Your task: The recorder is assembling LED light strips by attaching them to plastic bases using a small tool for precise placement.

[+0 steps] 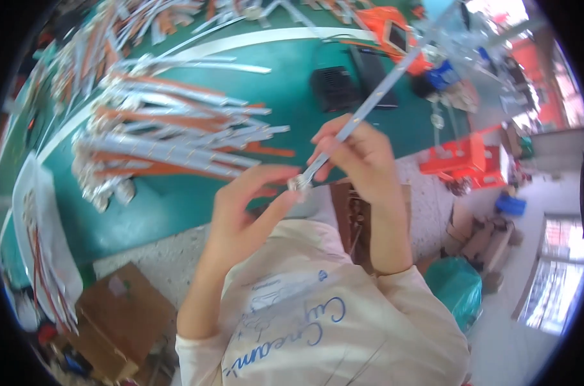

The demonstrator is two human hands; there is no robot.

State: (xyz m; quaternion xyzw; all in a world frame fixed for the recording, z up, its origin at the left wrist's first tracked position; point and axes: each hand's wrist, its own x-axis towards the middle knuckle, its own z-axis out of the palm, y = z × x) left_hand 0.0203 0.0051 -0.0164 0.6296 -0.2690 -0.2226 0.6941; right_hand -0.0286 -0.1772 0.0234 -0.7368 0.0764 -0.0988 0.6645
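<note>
A long, narrow LED strip point(383, 89) slants up to the right over the table edge, pale with small yellowish spots. My right hand point(367, 157) grips it close to its lower end, thumb and fingers closed on it. At that end sits a small whitish bundle of wire point(298, 185), and my left hand point(240, 215) pinches it between thumb and fingers. The bundle's details are too small to make out. Left of my hands lies a heap of similar strips point(176, 143), white and orange, with whitish bunched ends toward the left.
The green table point(292, 83) carries a black boxy device point(334, 89), a flat black case point(377, 80) and an orange bag point(372, 19). More strips point(89, 55) lie farther back. A plastic bag point(44, 199) hangs at left above a cardboard box point(121, 315). A red stool point(465, 161) stands at right.
</note>
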